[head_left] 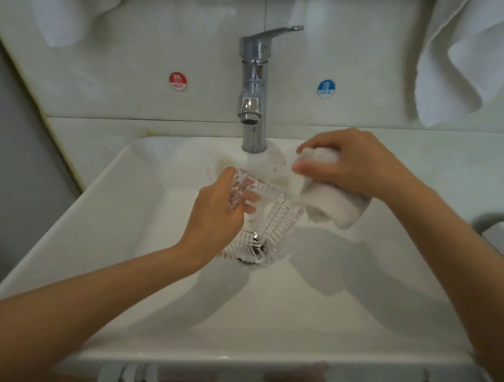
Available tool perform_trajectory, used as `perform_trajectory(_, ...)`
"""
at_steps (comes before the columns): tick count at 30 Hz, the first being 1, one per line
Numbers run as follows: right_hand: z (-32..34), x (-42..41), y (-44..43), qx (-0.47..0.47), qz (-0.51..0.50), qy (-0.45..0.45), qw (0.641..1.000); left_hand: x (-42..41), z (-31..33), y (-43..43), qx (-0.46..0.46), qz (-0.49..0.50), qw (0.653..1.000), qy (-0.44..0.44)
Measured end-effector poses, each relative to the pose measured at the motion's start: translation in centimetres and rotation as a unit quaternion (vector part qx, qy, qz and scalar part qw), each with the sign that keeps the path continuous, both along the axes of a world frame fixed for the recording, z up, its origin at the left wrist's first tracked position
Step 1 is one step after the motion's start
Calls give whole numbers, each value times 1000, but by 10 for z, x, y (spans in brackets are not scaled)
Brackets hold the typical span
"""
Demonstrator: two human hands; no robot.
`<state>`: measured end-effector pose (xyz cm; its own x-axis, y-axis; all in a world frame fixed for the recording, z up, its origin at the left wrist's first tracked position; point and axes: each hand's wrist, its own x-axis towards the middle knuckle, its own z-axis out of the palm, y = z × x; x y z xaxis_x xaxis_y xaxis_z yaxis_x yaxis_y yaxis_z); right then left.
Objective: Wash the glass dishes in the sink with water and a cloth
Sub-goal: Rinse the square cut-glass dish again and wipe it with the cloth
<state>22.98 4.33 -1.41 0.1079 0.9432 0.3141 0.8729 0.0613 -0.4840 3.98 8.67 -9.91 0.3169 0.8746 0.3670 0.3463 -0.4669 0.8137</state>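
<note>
Below the tap [253, 84], left hand [214, 212] grips the dish [275, 221]; right hand [362, 165] clutches the cloth [329, 207] at its two o'clock

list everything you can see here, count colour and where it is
sink: 1, white, fills the middle of the view
faucet: 1, chrome, at the back rim of the sink
hot sticker: 1, red, on the wall left of the faucet
cold sticker: 1, blue, on the wall right of the faucet
towels: 2, white, one hanging at top right, one at top left
glass dish: 1 that I can tell, clear cut glass, held tilted over the middle of the sink
cloth: 1, white, bunched against the dish's right edge
left hand: 1, grips the glass dish
right hand: 1, grips the cloth
</note>
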Motion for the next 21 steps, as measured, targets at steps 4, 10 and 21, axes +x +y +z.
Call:
perform_trajectory(4, -9, 9, 16, 30, -80, 181, 980, 2, 1, -1, -9, -4, 1000, -18)
perform_trajectory(10, -15, 26, 22, 46, -120, 359, 924, 1, -3, -4, 0, -23, 1000, -21)
perform_trajectory(21, -28, -25, 19, -63, 4, 328, 943, 3, -8, -6, 34, -46, 998, -2)
